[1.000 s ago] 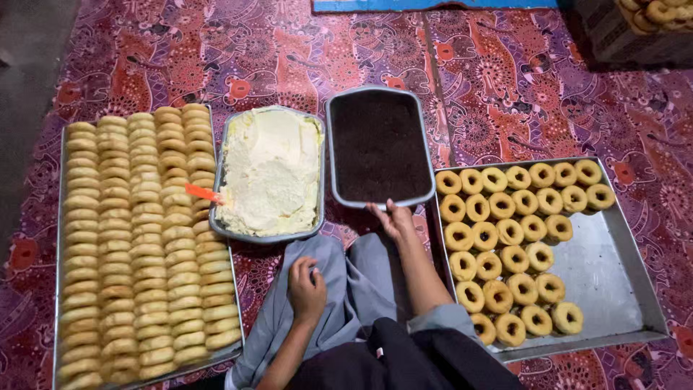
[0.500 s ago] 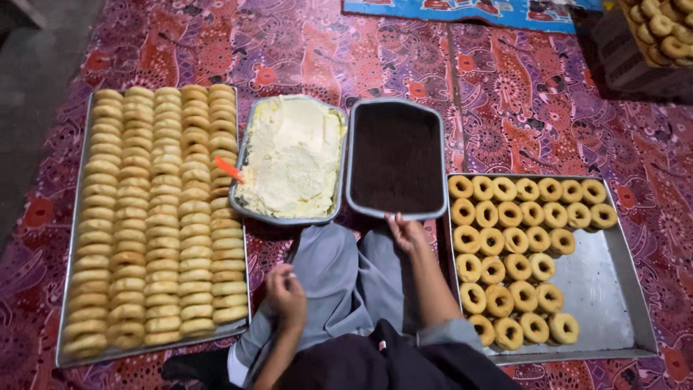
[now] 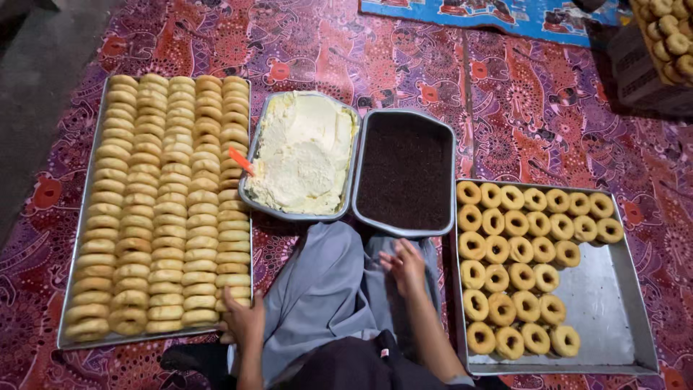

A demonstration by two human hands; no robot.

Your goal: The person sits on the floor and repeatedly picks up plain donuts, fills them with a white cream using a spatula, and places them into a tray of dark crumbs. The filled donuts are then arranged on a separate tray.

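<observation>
Head-camera view looked straight down at a patterned red floor mat (image 3: 505,123) where a person sat with grey cloth (image 3: 325,289) over the lap. Far left lay a long metal tray (image 3: 72,289) packed with rows of plain golden doughnuts (image 3: 166,202) set on edge. The left hand (image 3: 244,321) rested at that tray's near right corner, fingers loosely curled and touching the last doughnuts there, gripping nothing that could be made out. Next came a pan of pale cream (image 3: 303,152) with an orange spatula handle (image 3: 241,160) sticking out at its left rim, and just beside it, touching edge to edge, a pan of dark chocolate sprinkles (image 3: 406,173). The right hand (image 3: 406,266) lay flat on the grey cloth just below the sprinkle pan, fingers spread and empty. Farther right sat a wide steel tray (image 3: 606,318), partly filled with ring doughnuts (image 3: 516,249) lying flat in rows. At the top right corner, more doughnuts (image 3: 668,36) sat in a box, only partly in view.
</observation>
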